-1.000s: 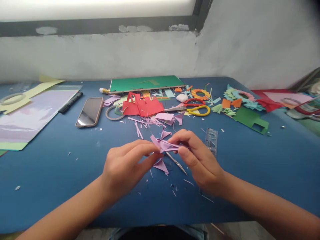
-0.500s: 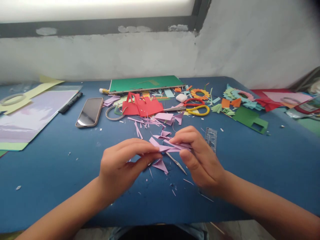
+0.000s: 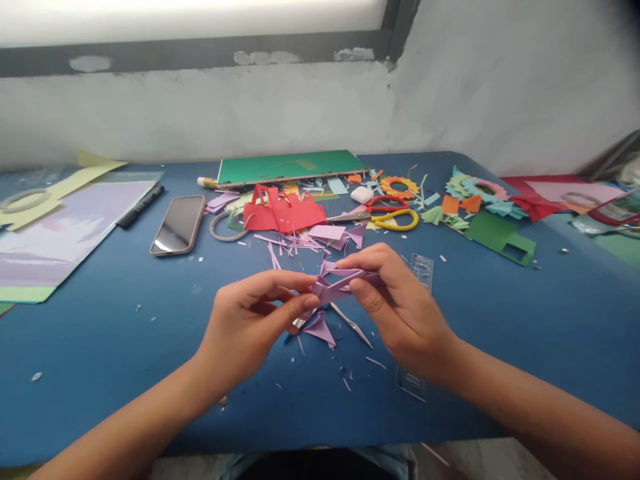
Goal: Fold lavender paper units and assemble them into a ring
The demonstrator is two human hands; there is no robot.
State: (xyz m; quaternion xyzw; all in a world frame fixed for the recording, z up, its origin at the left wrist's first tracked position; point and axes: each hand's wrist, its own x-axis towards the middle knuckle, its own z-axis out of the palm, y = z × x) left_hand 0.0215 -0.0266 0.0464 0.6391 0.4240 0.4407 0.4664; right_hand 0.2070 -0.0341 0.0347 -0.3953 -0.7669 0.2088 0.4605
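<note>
A folded piece of purple paper (image 3: 334,289) is held above the table between my two hands. My left hand (image 3: 260,313) pinches its left end between thumb and fingers. The right end is gripped by my right hand (image 3: 393,303), whose fingers cover part of it. Just below lies a small folded purple paper piece (image 3: 321,330), beside a slim pointed metal tool (image 3: 353,325). Another purple folded piece (image 3: 356,235) rests farther back among thin purple strips (image 3: 287,243). A clear plastic ruler (image 3: 423,270) is partly hidden behind my right hand.
Yellow-and-red-handled scissors (image 3: 395,219) lie beside red paper (image 3: 285,210). A phone (image 3: 179,225), a black marker (image 3: 141,206) and a sheet pack (image 3: 75,233) are on the left. Toward the back are a green board (image 3: 293,167) and an orange paper ring (image 3: 400,187). Green card (image 3: 500,237) lies right.
My left hand's fingers have shifted along the purple paper, and the paper has turned and spread slightly. My right hand has moved a little and still grips its end.
</note>
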